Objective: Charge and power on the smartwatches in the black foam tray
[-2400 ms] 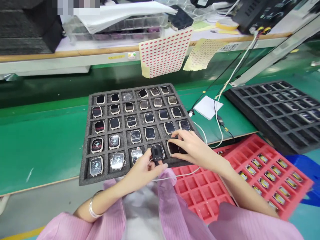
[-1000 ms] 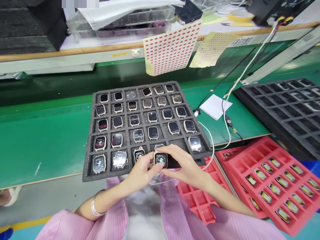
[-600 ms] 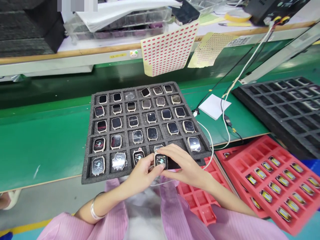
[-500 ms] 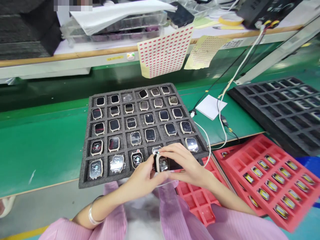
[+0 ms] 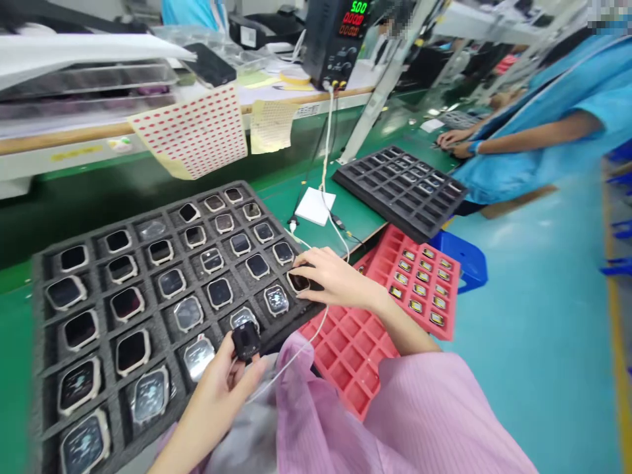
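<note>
My left hand [image 5: 230, 378] pinches a small black square block [image 5: 245, 340] between thumb and fingers at the near edge of the dark grey foam tray [image 5: 162, 209]. A white cable [image 5: 318, 329] loops from near that hand toward the bench. My right hand [image 5: 328, 280] has its fingers closed around a smartwatch [image 5: 297, 282] in a compartment at the tray's right edge, partly covering it. Beside it lies a smartwatch with a lit screen [image 5: 276, 301]. Several more strapless smartwatches [image 5: 172, 283] fill the tray, some with lit faces.
Red trays [image 5: 353, 336] sit at lower right, one holding small yellow-and-black parts [image 5: 419, 289]. A second dark foam tray [image 5: 395, 191] lies farther along the bench near a co-worker in blue [image 5: 553, 131]. A white pad [image 5: 316, 206], cables and a power supply [image 5: 336, 46] stand behind.
My hands have separated. The watch they held together appears to lie in the tray now. My right hand has moved to the right-edge watch; the left keeps the black block. The view has swung right.
</note>
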Tool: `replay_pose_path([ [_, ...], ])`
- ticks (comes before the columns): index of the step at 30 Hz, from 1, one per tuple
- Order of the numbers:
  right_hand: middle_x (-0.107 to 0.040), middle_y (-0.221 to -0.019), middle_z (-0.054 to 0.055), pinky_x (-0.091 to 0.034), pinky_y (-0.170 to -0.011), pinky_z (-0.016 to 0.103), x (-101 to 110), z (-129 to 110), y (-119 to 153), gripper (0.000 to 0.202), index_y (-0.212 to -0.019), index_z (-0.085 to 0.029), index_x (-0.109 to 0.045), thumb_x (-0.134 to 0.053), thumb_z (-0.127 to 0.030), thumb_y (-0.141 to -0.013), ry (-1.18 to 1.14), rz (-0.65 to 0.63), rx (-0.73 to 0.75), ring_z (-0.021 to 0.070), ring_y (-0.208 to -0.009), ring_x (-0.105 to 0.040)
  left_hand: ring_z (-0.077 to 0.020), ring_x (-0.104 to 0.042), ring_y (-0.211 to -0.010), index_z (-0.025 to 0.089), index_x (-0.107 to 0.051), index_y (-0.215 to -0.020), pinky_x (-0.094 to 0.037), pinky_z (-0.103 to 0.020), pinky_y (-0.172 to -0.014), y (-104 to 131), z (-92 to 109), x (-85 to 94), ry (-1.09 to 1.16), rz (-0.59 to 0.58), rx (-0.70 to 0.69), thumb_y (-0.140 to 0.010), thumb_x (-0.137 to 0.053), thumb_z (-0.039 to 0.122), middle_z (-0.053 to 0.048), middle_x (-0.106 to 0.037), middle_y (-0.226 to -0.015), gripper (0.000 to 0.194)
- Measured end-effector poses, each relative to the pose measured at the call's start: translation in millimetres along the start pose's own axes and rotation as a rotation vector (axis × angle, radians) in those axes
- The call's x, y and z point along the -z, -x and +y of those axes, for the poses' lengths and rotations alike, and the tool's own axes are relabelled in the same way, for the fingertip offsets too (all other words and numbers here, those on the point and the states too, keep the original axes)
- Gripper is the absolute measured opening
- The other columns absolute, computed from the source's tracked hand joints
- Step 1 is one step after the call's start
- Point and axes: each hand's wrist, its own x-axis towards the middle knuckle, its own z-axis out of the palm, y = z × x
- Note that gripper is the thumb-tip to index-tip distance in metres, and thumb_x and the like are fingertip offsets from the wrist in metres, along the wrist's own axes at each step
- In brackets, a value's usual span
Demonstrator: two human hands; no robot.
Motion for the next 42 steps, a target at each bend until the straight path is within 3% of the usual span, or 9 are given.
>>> replay_pose_path([
  [5, -0.055, -0.11, 0.013, -0.046, -0.084, 0.038, 3, 13, 1, 0.043, -0.117, -0.012, -0.055, -0.069, -0.033, -0.082, -0.042, -0.086, -0.057, 0.0248, -0.099, -0.055, -0.0139, -0.059, -0.071, 0.021, -0.053, -0.117, -0.049, -0.025, -0.067, -17, 4, -4.2, 0.051, -0.088, -0.039, -0.083, -0.061, 0.039, -0.005, -0.065, -0.102, 0.04],
  [8, -0.055, -0.106, 0.011, -0.047, -0.082, 0.039, -1, 15, 1, 0.042, -0.114, -0.013, -0.056, -0.073, -0.029, -0.079, -0.062, -0.065, -0.09, 0.0245, -0.096, -0.057, -0.012, -0.055, -0.064, 0.019, -0.056, -0.113, -0.046, -0.022, -0.058, -24, 8, -9.2, 0.072, -0.076, -0.058, -0.081, -0.063, 0.04, -0.005, -0.065, -0.097, 0.039],
  [11, -0.055, -0.103, 0.009, -0.047, -0.082, 0.04, -2, 12, 3, 0.043, -0.11, -0.014, -0.059, -0.077, -0.029, -0.074, -0.123, 0.012, -0.142, 0.0239, -0.091, -0.057, -0.0088, -0.049, -0.056, 0.017, -0.057, -0.111, -0.041, -0.02, -0.05, -24, 11, -10.8, 0.052, -0.064, -0.064, -0.082, -0.061, 0.041, -0.004, -0.064, -0.093, 0.037],
  [14, -0.054, -0.103, 0.008, -0.047, -0.082, 0.04, -1, -5, 6, 0.043, -0.113, -0.017, -0.057, -0.075, -0.03, -0.076, -0.248, 0.18, -0.2, 0.022, -0.088, -0.056, -0.0075, -0.049, -0.057, 0.017, -0.055, -0.113, -0.038, -0.02, -0.05, -21, 13, -10.1, 0.016, -0.069, -0.054, -0.085, -0.059, 0.04, -0.005, -0.063, -0.097, 0.037],
  [17, -0.053, -0.107, 0.009, -0.046, -0.086, 0.039, -8, -34, 5, 0.045, -0.116, -0.019, -0.054, -0.074, -0.03, -0.077, -0.4, 0.268, -0.113, 0.022, -0.095, -0.055, -0.0103, -0.054, -0.065, 0.016, -0.056, -0.113, -0.04, -0.021, -0.056, -21, 14, -8.9, 0.007, -0.081, -0.078, -0.082, -0.063, 0.038, -0.007, -0.064, -0.103, 0.038],
  [22, -0.055, -0.112, 0.011, -0.042, -0.089, 0.043, -32, -66, -8, 0.033, -0.114, -0.019, -0.053, -0.065, -0.023, -0.083, -0.398, 0.202, 0.057, 0.0256, -0.106, -0.051, -0.0196, -0.059, -0.093, 0.015, -0.055, -0.117, -0.046, -0.028, -0.077, -24, 16, -7.4, 0.087, -0.042, -0.156, -0.083, -0.062, 0.034, -0.01, -0.062, -0.114, 0.04],
  [26, -0.06, -0.112, 0.011, -0.043, -0.087, 0.042, -41, -65, -17, 0.03, -0.113, -0.019, -0.052, -0.063, -0.027, -0.086, -0.398, 0.204, 0.08, 0.0254, -0.104, -0.054, -0.0223, -0.057, -0.103, 0.013, -0.057, -0.113, -0.045, -0.032, -0.088, -25, 17, -7.6, 0.102, 0.027, -0.197, -0.086, -0.057, 0.032, -0.01, -0.062, -0.115, 0.033],
  [32, -0.063, -0.108, 0.009, -0.044, -0.086, 0.04, -40, -69, -23, 0.032, -0.112, -0.019, -0.053, -0.066, -0.027, -0.084, -0.385, 0.193, 0.095, 0.0246, -0.101, -0.057, -0.0253, -0.056, -0.104, 0.013, -0.06, -0.109, -0.045, -0.034, -0.088, -24, 16, -9.8, 0.053, 0.093, -0.197, -0.085, -0.057, 0.034, -0.008, -0.066, -0.095, 0.032],
  [42, -0.065, -0.105, 0.008, -0.047, -0.084, 0.036, -53, -73, -26, 0.034, -0.113, -0.02, -0.053, -0.066, -0.03, -0.083, -0.513, 0.315, 0.063, 0.0229, -0.098, -0.06, -0.0228, -0.058, -0.098, 0.011, -0.061, -0.105, -0.043, -0.033, -0.089, -23, 14, -4.1, 0.216, 0.079, -0.205, -0.084, -0.06, 0.034, -0.01, -0.067, -0.104, 0.032],
])
